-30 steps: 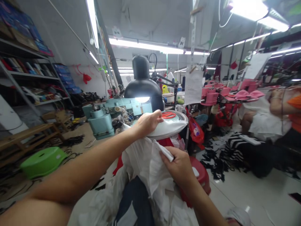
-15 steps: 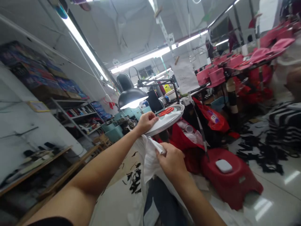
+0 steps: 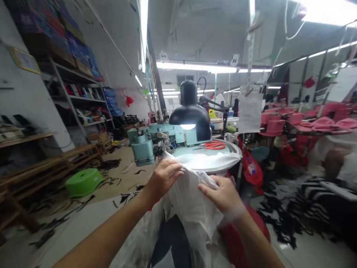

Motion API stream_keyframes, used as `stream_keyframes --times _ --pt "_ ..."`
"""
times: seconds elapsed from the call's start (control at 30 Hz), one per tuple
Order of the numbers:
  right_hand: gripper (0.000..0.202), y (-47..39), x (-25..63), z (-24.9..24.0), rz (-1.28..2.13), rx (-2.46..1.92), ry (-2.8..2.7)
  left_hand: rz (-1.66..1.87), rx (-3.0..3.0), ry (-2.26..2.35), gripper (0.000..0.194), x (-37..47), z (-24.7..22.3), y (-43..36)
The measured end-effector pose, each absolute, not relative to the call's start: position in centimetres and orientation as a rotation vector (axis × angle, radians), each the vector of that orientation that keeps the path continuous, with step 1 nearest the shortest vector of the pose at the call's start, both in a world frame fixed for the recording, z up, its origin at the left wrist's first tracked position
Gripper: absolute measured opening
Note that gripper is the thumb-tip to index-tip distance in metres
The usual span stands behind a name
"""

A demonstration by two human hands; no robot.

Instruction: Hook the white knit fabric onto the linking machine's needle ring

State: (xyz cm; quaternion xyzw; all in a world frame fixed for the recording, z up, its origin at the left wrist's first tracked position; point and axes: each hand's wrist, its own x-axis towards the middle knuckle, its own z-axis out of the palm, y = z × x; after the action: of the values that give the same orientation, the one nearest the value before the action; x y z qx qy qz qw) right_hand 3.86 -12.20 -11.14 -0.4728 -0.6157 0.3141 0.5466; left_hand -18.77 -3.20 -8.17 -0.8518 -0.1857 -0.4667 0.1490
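Note:
White fabric drapes from the front edge of the round table down over my lap, and part of it lies on the tabletop. My left hand pinches its upper edge near the teal sewing machine. A short way to the right, my right hand grips a folded part of the same fabric between thumb and fingers. Orange-handled scissors rest on the table behind the cloth. A black lamp shines above the table.
A green stool stands at the left near a wooden bench. Partly behind my right forearm is a red stool. Red bags hang right of the table, and black scraps cover the floor there.
The view has swung left and levelled, bringing the machine and lamp to the middle. My left hand has come off the tabletop to the fabric's edge, and more cloth now lies on the table.

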Motion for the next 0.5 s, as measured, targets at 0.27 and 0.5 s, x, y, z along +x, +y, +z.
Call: stream_keyframes --times 0.27,0.5 --pt "0.023 -14.0 4.7 -6.7 0.304 -1.379 -1.346 -1.351 -2.484 -0.127 0.018 -18.4 -7.9 -0.9" --pt "0.021 -12.9 6.4 -6.4 0.19 -1.429 -1.24 -1.272 -2.467 -0.069 0.01 -17.2 -7.0 -1.2"
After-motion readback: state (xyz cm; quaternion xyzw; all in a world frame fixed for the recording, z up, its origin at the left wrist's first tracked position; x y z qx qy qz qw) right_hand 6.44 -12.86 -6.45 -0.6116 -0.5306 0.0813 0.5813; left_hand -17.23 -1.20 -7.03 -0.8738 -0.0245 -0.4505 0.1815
